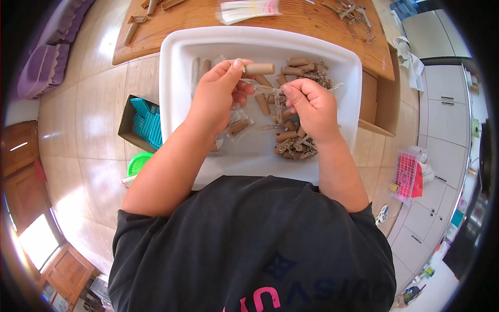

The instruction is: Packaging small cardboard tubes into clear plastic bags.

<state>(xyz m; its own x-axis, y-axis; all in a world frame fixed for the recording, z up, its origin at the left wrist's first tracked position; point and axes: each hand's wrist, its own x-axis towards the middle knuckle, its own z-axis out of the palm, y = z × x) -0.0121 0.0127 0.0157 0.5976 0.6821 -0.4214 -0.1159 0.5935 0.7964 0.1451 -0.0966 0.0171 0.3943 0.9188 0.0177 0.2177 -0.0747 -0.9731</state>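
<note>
My left hand pinches a short brown tube between thumb and fingers, above a large white tub. To its right, my right hand is closed in a pinch, with a thin pale strand at its fingertips. Below both hands, several similar brown tubes lie loose in the tub, mostly on the right side. Tangled, dry-looking stringy bits are mixed among them. Toward the left inside, a clear plastic bag has a brown piece in it. My left hand partly hides that side.
Beyond the tub stands a wooden table with a stack of clear plastic sleeves and a twiggy tangle. Turquoise baskets sit in a box at left, near a green basket. A cardboard box is at right.
</note>
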